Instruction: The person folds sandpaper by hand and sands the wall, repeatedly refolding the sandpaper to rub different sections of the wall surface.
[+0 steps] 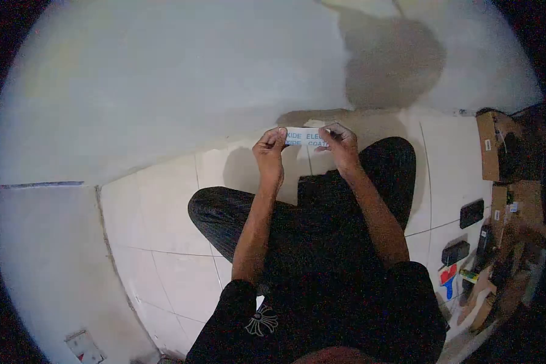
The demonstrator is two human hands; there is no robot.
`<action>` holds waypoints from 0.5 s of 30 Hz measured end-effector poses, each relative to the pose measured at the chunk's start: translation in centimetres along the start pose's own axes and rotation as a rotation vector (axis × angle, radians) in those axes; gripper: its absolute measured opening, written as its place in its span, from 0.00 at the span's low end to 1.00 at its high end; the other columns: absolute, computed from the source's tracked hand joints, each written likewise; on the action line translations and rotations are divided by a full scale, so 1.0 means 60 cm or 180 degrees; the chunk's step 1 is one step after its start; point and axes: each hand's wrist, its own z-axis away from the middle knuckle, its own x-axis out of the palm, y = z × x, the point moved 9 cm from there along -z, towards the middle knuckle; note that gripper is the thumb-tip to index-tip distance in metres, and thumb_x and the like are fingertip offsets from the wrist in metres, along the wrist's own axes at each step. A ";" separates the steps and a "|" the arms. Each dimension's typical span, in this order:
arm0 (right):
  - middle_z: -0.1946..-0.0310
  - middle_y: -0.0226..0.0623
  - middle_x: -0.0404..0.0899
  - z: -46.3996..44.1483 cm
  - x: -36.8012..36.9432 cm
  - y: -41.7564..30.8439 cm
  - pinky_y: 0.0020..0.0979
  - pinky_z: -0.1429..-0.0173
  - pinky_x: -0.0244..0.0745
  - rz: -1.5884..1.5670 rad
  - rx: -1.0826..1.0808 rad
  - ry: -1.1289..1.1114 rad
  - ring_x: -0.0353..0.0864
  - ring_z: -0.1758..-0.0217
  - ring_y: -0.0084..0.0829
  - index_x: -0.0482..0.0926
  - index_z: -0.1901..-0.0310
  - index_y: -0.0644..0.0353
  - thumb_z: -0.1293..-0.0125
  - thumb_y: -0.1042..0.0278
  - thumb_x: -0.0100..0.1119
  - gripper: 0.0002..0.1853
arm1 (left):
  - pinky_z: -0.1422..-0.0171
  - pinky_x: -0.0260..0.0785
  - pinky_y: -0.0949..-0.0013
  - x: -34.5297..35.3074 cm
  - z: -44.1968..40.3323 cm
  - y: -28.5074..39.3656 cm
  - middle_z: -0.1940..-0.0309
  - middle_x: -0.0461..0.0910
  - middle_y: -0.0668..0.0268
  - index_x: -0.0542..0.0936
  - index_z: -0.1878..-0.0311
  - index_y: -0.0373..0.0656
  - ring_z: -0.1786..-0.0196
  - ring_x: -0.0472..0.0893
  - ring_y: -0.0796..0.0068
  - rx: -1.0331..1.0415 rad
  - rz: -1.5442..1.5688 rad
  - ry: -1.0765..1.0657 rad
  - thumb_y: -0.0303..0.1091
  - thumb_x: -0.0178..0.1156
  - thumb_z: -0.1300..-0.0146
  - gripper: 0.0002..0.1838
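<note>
A white strip with blue printed letters is stretched level between my two hands, above the tiled floor and close to the wall. My left hand pinches its left end between thumb and fingers. At the right end my right hand grips the strip the same way and covers part of the print. Below the hands are my crossed legs in dark trousers.
A pale wall rises in front, with shadows on it. Along the right stand cardboard boxes. Near them on the floor lie a black case, another dark object and a red and blue tool.
</note>
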 end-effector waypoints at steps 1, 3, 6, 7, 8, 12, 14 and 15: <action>0.67 0.33 0.79 -0.001 0.001 -0.002 0.31 0.63 0.84 -0.0034 -0.0022 -0.0036 0.81 0.63 0.26 0.79 0.62 0.64 0.34 0.69 0.60 0.07 | 0.57 0.75 0.69 -0.002 0.000 0.001 0.67 0.82 0.66 0.81 0.58 0.37 0.66 0.79 0.77 -0.0020 -0.0050 0.0013 0.35 0.64 0.36 0.11; 0.66 0.36 0.80 -0.001 0.004 -0.010 0.31 0.66 0.85 -0.0054 -0.0150 -0.0084 0.82 0.65 0.27 0.79 0.62 0.66 0.35 0.70 0.62 0.07 | 0.56 0.75 0.70 -0.001 0.003 0.002 0.67 0.82 0.65 0.81 0.58 0.37 0.65 0.79 0.77 -0.0047 -0.0102 0.0028 0.35 0.64 0.36 0.11; 0.66 0.38 0.80 -0.001 0.011 -0.023 0.32 0.68 0.85 -0.0172 -0.0375 -0.0148 0.83 0.66 0.29 0.79 0.62 0.68 0.36 0.71 0.62 0.08 | 0.56 0.75 0.70 0.005 0.005 0.019 0.66 0.81 0.66 0.81 0.58 0.36 0.65 0.79 0.77 0.0145 -0.0043 0.0054 0.34 0.64 0.37 0.11; 0.65 0.38 0.80 0.000 0.013 -0.030 0.31 0.69 0.85 -0.0272 -0.0468 -0.0159 0.83 0.66 0.29 0.79 0.63 0.68 0.36 0.72 0.61 0.07 | 0.55 0.74 0.70 0.007 0.005 0.019 0.67 0.82 0.65 0.81 0.58 0.35 0.65 0.79 0.78 0.0098 0.0006 0.0073 0.34 0.64 0.37 0.11; 0.65 0.38 0.80 0.001 0.011 -0.032 0.31 0.69 0.85 -0.0270 -0.0469 -0.0157 0.83 0.66 0.29 0.79 0.63 0.68 0.36 0.72 0.61 0.07 | 0.55 0.73 0.71 0.008 0.005 0.019 0.68 0.83 0.65 0.81 0.58 0.34 0.65 0.79 0.79 0.0051 0.0056 0.0090 0.33 0.64 0.37 0.11; 0.67 0.33 0.75 0.003 0.017 -0.038 0.31 0.65 0.84 -0.0100 -0.0411 -0.0239 0.80 0.63 0.26 0.77 0.65 0.66 0.33 0.71 0.59 0.06 | 0.54 0.73 0.71 0.004 0.002 0.019 0.67 0.83 0.65 0.81 0.57 0.34 0.64 0.79 0.78 0.0093 0.0072 0.0065 0.34 0.65 0.37 0.12; 0.67 0.33 0.75 0.007 0.018 -0.042 0.31 0.65 0.84 -0.0169 -0.0520 -0.0324 0.80 0.63 0.26 0.77 0.65 0.66 0.33 0.71 0.59 0.06 | 0.53 0.72 0.71 0.001 0.006 0.019 0.67 0.83 0.65 0.81 0.57 0.34 0.64 0.79 0.79 0.0061 0.0134 0.0102 0.34 0.65 0.37 0.12; 0.67 0.33 0.75 0.009 0.017 -0.044 0.31 0.65 0.85 -0.0204 -0.0485 -0.0279 0.80 0.64 0.26 0.77 0.65 0.66 0.34 0.71 0.59 0.06 | 0.53 0.72 0.71 0.003 0.006 0.021 0.67 0.83 0.65 0.81 0.57 0.34 0.64 0.79 0.79 0.0067 0.0136 0.0099 0.34 0.65 0.37 0.12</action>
